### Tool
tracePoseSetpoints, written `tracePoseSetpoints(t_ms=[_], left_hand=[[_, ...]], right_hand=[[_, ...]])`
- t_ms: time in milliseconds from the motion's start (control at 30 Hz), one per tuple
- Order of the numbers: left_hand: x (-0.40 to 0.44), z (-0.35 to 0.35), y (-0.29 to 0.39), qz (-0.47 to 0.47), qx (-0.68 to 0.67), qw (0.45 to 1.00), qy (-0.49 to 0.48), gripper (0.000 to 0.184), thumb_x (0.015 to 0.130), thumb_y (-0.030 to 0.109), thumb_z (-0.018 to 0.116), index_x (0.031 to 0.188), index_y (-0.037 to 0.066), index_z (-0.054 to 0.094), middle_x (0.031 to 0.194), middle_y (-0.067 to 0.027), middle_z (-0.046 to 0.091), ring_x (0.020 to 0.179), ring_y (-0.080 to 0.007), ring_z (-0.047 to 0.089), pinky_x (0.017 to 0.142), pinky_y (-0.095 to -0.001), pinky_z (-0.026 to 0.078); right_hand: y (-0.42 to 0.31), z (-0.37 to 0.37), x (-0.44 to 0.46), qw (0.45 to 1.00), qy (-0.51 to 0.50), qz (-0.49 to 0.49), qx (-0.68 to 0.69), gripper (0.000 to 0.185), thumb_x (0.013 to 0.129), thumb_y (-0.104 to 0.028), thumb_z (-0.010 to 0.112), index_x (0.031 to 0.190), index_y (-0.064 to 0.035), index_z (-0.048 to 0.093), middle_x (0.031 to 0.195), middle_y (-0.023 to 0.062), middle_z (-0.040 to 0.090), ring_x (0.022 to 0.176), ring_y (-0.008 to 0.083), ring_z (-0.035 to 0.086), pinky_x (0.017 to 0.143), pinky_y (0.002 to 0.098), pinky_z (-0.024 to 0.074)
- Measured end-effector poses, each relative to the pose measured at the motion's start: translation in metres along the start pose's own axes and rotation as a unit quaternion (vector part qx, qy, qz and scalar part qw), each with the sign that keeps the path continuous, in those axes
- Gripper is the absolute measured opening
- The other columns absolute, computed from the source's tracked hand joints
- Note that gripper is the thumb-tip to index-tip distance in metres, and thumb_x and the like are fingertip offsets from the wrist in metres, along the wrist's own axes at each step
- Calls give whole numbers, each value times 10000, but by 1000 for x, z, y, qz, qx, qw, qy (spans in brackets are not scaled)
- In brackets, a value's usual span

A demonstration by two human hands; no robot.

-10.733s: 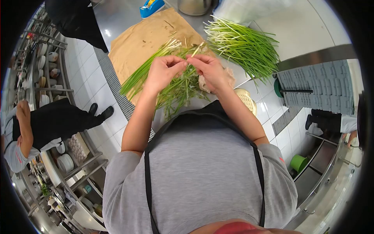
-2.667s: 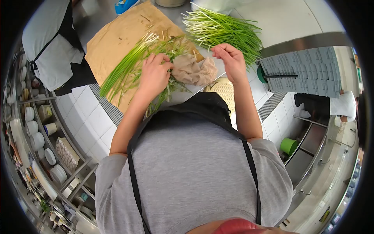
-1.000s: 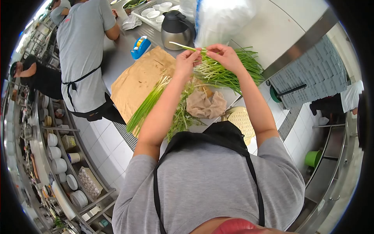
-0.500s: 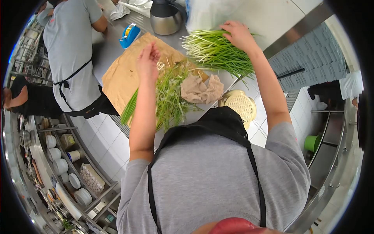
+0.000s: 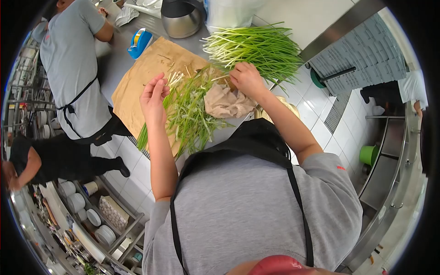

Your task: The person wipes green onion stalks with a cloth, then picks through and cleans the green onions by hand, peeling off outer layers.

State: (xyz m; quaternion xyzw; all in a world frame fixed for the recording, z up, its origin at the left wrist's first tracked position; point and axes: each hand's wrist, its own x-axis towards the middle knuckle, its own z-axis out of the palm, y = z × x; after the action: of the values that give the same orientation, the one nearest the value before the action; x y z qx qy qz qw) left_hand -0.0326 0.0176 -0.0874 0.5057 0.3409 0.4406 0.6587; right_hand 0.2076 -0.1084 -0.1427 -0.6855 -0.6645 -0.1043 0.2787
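Green, white-ended stalks, long and thin, lie in two lots at our station, with a tangle between. Largest first: we work at a flat grey steel counter [image 5: 195, 45]. On it, a creased sheet of brown paper [image 5: 145, 68] lies askew.

Beyond our right hand, the broad, fanned pile of stalks [image 5: 266, 50] rests on the counter, white ends to the left. Next in size, a loose tangle of pale green, limp leaves [image 5: 192, 107] covers the paper's near right part. Left of it, a narrower bundle of stalks [image 5: 143, 136] lies partly behind our left forearm. A crumpled tan cloth-like wad [image 5: 224, 101] sits against the tangle's right side.

Right hand [image 5: 248, 80]: fingers bent downward at the wad's upper edge; we cannot tell whether they pinch anything. Left hand [image 5: 155, 94]: raised beside the bundle's white ends, fingers half curled, thumb near them; no grip that we can confirm.

Change noted: half a second ago our right hand lay on the pile; now it is off, nearer the wad. We judge the pile idle for the moment, with handling centred on the tangle's surroundings.

Smallest: blue tape dispenser [image 5: 140, 43], beyond the paper.
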Motion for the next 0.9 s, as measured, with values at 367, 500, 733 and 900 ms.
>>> tracePoseSetpoints(t_ms=[367, 500, 733, 900], left_hand=[[-7, -7, -7, -14, -9, 1000, 1, 211, 817, 124, 562, 993, 10, 579, 835, -27, 584, 669, -61, 509, 621, -196, 420], [-8, -6, -5, -24, -33, 999, -2, 193, 816, 123, 564, 966, 3, 585, 803, -19, 582, 662, -61, 506, 620, -196, 418], [-5, -50, -5, 2, 106, 993, 46, 178, 801, 137, 586, 895, -14, 596, 648, 8, 529, 577, -51, 456, 547, -192, 379], [-2, -65, 6, 14, 167, 980, 104, 184, 772, 156, 612, 895, 19, 610, 658, -4, 526, 536, -62, 462, 485, -190, 377]], right_hand=[[19, -132, 93, 983, 144, 62, 99, 124, 757, -106, 600, 867, -63, 637, 778, 67, 600, 658, 182, 571, 616, 268, 452], [34, -123, 107, 990, 127, -48, -48, 140, 759, -128, 581, 881, -71, 618, 774, 86, 541, 698, 248, 539, 618, 325, 436], [37, -48, 68, 993, 109, 15, 38, 131, 761, -151, 595, 844, -58, 634, 686, 86, 589, 555, 156, 543, 507, 254, 425], [-28, -25, 29, 961, 39, 151, 228, 99, 747, -95, 605, 827, -43, 630, 688, 87, 584, 494, 148, 523, 458, 232, 409]])
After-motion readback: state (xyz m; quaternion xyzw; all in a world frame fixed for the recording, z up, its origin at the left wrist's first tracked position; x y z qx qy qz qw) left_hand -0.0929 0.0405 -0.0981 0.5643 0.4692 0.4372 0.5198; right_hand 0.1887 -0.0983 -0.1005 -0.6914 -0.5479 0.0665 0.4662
